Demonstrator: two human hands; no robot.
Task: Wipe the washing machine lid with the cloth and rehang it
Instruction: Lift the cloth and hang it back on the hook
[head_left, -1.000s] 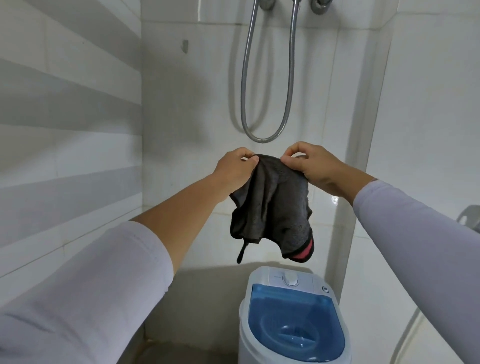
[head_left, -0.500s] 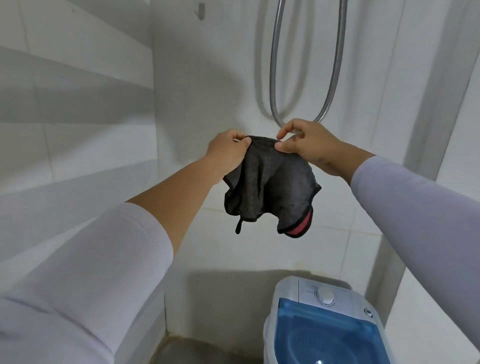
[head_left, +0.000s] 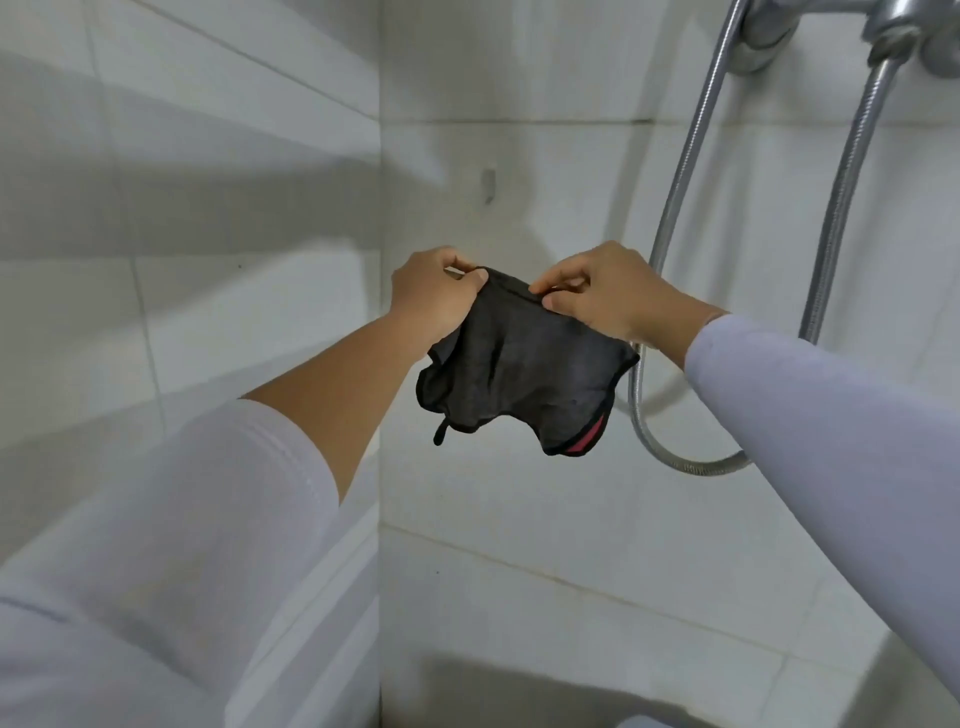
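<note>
Head view only: washing machine (head_left: 636, 721) almost wholly cut off, just a pale sliver at the bottom edge, lid not to be seen. Shower fitting (head_left: 919, 31) clipped by the top right corner; shower hose (head_left: 675, 208) looping down the back wall, part of the loop hidden behind the right hand (head_left: 605, 296) and its sleeve (head_left: 831, 415). Small wall hook (head_left: 487, 184) on the back tiles above the hands, blurred, shape hard to make out. Cloth (head_left: 524, 374), dark grey with a red strip at its lower right corner and a short loop dangling at the lower left, held up in mid-air before the tiled corner, below the hook and apart from it. Left hand (head_left: 434, 296) raised, forearm bare, fingers closed on the cloth's upper left edge. Right hand level with it, knuckles up, fingers pinching the upper right edge, fingertips partly buried in the fabric. Both arms outstretched, white sleeves filling the lower corners.
</note>
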